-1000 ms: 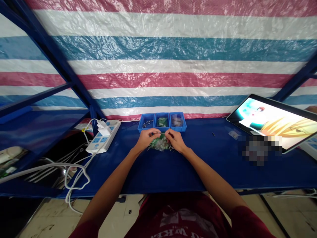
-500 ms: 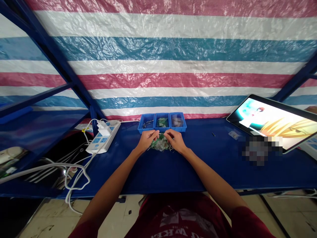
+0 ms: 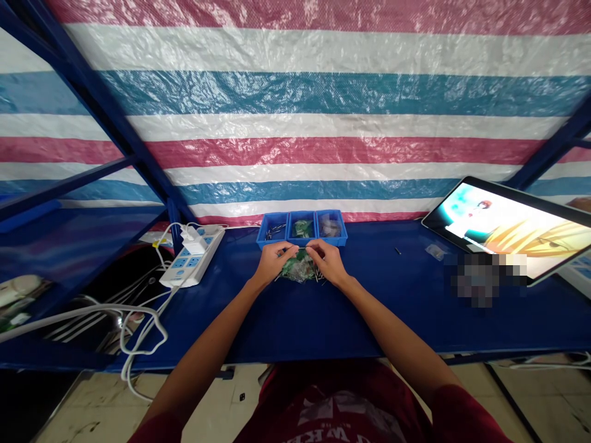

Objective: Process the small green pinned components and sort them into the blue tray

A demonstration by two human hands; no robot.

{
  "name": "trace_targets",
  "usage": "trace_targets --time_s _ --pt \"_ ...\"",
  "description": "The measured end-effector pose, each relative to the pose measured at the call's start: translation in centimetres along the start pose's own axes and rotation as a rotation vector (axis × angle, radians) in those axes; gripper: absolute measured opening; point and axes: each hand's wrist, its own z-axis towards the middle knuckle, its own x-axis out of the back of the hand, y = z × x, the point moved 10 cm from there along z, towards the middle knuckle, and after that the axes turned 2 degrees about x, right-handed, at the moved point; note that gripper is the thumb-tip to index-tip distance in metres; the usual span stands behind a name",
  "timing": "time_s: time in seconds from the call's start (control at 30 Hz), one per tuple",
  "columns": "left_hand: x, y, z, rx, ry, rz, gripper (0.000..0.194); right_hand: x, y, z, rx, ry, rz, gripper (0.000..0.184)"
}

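Observation:
Between my hands runs a thin rod-like piece (image 3: 302,248), too small to name for sure. My left hand (image 3: 274,259) pinches its left end and my right hand (image 3: 327,258) pinches its right end. Just below lies a pile of small parts (image 3: 298,267) on the table, with green pieces, clear plastic and thin metal rods. Behind my hands stand three joined blue bins (image 3: 302,241). Metal rods (image 3: 276,231) lie in the left one, green pieces (image 3: 303,228) in the middle one, and clear plastic bags (image 3: 330,226) in the right one.
A white power strip (image 3: 194,255) with plugs and loose cables stands at the left of the blue table (image 3: 305,326). On the right are a tilted screen (image 3: 512,227), a small clear bag (image 3: 435,251), a dark pin (image 3: 398,251) and a blurred-out patch.
Both hands stay in almost the same place, pinching the thin piece. It looks darker now than before, when it appeared pale. The bins and pile have not moved.

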Motion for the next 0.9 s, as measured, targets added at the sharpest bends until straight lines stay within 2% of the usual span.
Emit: trace_targets --time_s 0.2,0.3,0.53,0.77,0.9 --pt "-0.1 0.8 -0.2 -0.035 -0.014 0.053 0.038 0.4 -0.4 0.1 0.028 0.047 -0.035 0.031" --pt "0.0 0.8 -0.2 -0.042 0.005 0.043 0.027 0.5 -0.5 0.1 0.023 0.047 -0.054 0.032" --pt "0.3 0.1 -0.1 -0.025 0.042 0.008 0.024 0.1 -0.1 -0.1 -0.022 0.002 -0.028 0.037" --pt "0.7 -0.3 -0.2 0.023 0.065 -0.039 0.034 0.0 -0.4 0.0 0.013 -0.008 0.032 0.025" --pt "0.4 -0.6 -0.1 0.06 0.045 -0.105 0.033 0.1 -0.6 0.1 0.02 0.006 0.001 0.026"
